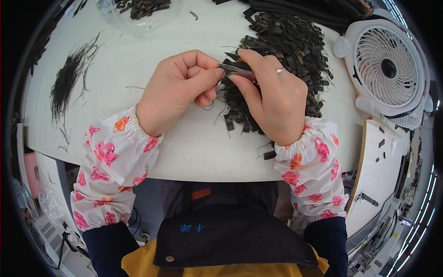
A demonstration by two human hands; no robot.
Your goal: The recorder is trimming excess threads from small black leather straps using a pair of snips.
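My left hand (182, 85), in a flowered sleeve cover, pinches something small and dark at the tip of metal thread snips (237, 69); the item is mostly hidden by my fingers. My right hand (272, 97), with a ring on one finger, grips the snips, their blades pointing left toward my left fingertips. A loose dark thread hangs below my left fingers. Beneath and behind my right hand lies a large pile of small black fabric tabs (286, 41) with stray threads, on the white table (207, 152).
A clump of black threads (67, 81) lies at left. A plastic bag (113, 18) with more tabs (143, 7) is at top left. Long black material (314, 11) lies at the back. A white fan (378, 69) sits at right, above a pale board (374, 180).
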